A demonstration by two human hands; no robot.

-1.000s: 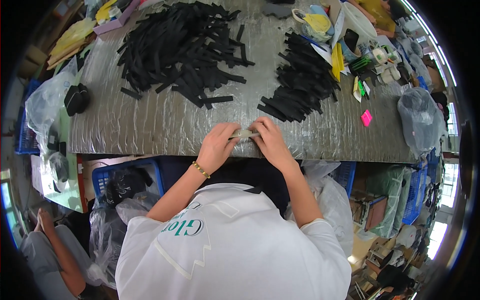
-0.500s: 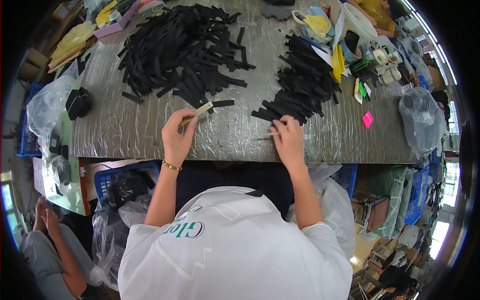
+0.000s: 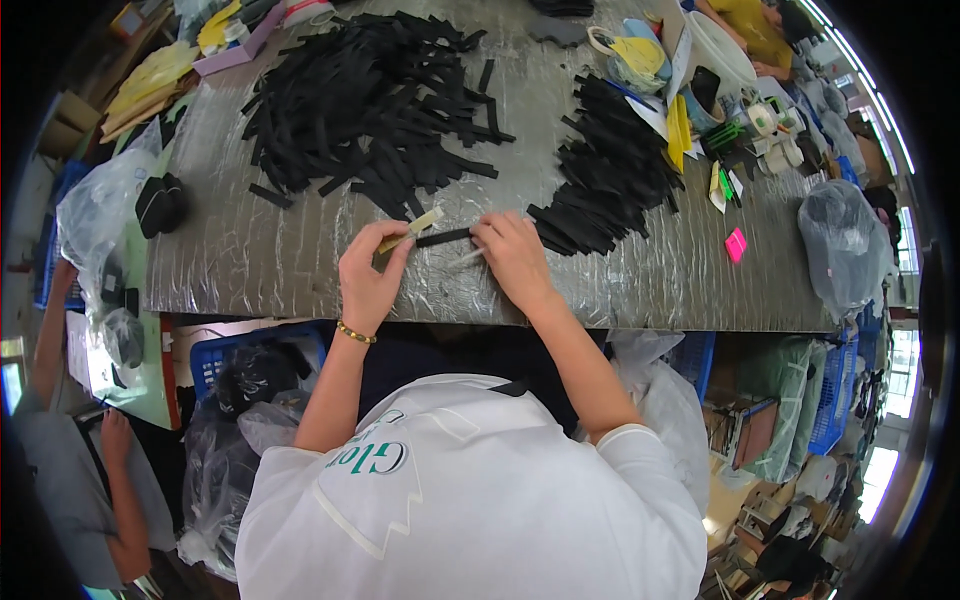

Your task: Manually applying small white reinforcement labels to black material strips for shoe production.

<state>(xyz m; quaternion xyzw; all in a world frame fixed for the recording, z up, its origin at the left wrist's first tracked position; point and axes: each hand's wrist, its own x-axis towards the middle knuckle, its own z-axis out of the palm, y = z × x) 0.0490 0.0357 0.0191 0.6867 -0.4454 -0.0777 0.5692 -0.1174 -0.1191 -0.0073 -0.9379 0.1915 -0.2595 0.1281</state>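
My left hand [image 3: 372, 265], a beaded bracelet at its wrist, pinches a short flat yellowish ruler-like stick [image 3: 426, 219] that slants up to the right. Beside it a short black strap [image 3: 443, 238] runs across between my hands. Its left end meets the stick and its right end is under the fingers of my right hand [image 3: 512, 255], which are closed on it. A thin whitish pen-like stick [image 3: 468, 257] also juts from that hand, pointing left. Beyond my left hand spreads a loose heap of black straps [image 3: 340, 100]; a more orderly pile of straps [image 3: 610, 170] lies to the right.
The table [image 3: 250, 270] has a wrinkled, shiny film cover. A pink block [image 3: 735, 245], tape rolls and a white bucket [image 3: 722, 50] stand at the right. A clear plastic bag [image 3: 845, 240] hangs by the right edge. At far left, another person's arm [image 3: 120, 470] shows.
My right hand has moved left from the orderly pile to the black strap beside my left hand. The stick in my left hand shifted slightly right. The person at far left has leaned forward.
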